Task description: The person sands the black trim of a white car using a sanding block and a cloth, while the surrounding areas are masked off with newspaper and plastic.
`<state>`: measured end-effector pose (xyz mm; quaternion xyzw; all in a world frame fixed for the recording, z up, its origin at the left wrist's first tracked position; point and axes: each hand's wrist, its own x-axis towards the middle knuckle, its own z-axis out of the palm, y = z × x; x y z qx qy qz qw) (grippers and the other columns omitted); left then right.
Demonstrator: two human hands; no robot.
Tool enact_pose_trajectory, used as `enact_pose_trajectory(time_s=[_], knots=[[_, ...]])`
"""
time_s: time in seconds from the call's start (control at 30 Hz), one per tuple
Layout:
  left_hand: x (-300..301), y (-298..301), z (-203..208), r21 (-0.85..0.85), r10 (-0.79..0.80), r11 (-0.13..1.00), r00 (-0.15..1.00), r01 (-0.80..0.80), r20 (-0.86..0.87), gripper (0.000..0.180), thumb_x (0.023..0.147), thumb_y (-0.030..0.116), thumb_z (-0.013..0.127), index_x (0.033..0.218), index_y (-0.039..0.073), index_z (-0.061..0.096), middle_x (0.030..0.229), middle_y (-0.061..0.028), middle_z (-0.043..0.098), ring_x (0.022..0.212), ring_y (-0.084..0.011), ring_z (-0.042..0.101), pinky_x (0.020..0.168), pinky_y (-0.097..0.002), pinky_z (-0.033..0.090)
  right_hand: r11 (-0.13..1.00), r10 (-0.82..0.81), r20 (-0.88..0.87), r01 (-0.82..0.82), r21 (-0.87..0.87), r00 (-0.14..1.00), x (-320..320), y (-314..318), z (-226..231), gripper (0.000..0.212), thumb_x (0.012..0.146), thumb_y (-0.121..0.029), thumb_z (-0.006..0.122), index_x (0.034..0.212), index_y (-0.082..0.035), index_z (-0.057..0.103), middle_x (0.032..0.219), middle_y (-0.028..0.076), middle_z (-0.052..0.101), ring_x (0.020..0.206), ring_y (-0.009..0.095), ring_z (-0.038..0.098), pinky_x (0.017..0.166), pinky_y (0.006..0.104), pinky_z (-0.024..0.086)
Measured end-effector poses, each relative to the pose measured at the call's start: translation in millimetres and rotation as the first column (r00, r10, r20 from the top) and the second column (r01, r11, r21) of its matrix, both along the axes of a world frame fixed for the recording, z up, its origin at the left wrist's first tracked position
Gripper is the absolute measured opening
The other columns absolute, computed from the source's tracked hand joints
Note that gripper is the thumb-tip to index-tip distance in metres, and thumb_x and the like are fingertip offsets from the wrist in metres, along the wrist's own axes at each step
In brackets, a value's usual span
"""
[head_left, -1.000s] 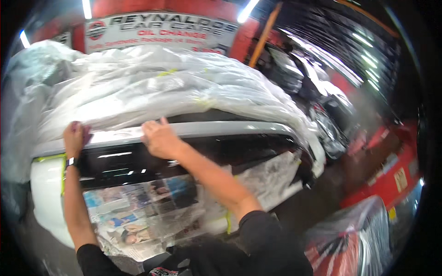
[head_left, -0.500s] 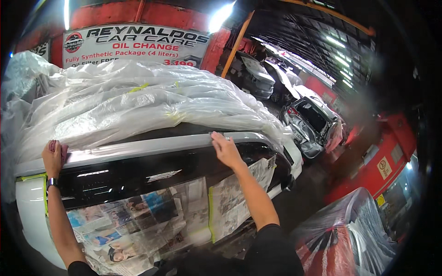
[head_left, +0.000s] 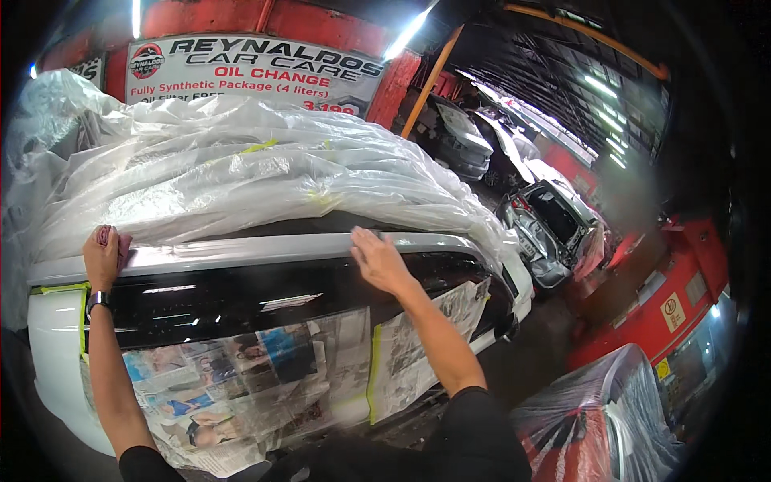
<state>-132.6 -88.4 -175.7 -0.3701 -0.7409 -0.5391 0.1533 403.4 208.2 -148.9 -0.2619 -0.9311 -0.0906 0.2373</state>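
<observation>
In a garage with red walls, below bunched plastic sheeting: grasping a maroon cloth with left fingers at a white roof edge; extending right fingers over it, unclear whether holding anything.

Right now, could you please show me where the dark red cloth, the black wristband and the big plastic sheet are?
Dark red cloth point(head_left: 124, 250), head view, on its bunched right side.
Black wristband point(head_left: 99, 299), head view, on its outer face.
Plastic sheet point(head_left: 245, 167), head view, on a fold near its middle.

A bunched maroon cloth sits toward the left of a long, glossy, silvery roof edge.
</observation>
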Motion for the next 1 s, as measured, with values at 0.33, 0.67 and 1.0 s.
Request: enact_pose_trajectory(time_s=[0.33,0.67,1.0], knots=[[-28.7,1.0,-9.0,-0.008,-0.014,1.000,0.994,0.013,-0.106,0.030,0.098,0.022,0.060,0.089,-0.006,0.061,0.077,-0.0217,0.063,0.066,-0.0301,0.054,0.069,-0.0399,0.047,0.903,0.365,0.054,-0.339,-0.265,0.930,-220.1,-93.1,26.1,0.024,0.091,-0.018,0.053,0.100,-0.004,0.070,0.106,0.019,0.071,0.108,0.038,0.066,0.101,0.0650,0.040],[-5.9,-5.2,-1.6,-0.014,-0.007,1.000,0.999,0.006,-0.035,0.030,0.097,0.023,0.062,0.089,-0.006,0.062,0.076,-0.0220,0.063,0.066,-0.0306,0.053,0.069,-0.0393,0.047,0.937,-0.050,0.346,0.163,-0.307,0.937,-22.1,39.6,64.7,0.040,0.104,-0.036,0.046,0.108,-0.005,0.070,0.113,0.021,0.071,0.112,0.039,0.066,0.099,0.0669,0.041],[-6.4,11.7,8.4,-0.010,-0.039,0.999,0.993,0.039,-0.115,0.030,0.096,0.023,0.061,0.087,-0.006,0.061,0.078,-0.0215,0.064,0.070,-0.0327,0.059,0.071,-0.0412,0.048,0.906,0.405,0.040,-0.395,-0.152,0.913,-319.0,-122.7,13.4,0.023,0.073,-0.013,0.063,0.090,-0.008,0.078,0.090,0.024,0.072,0.093,0.041,0.071,0.083,0.0518,0.056]])
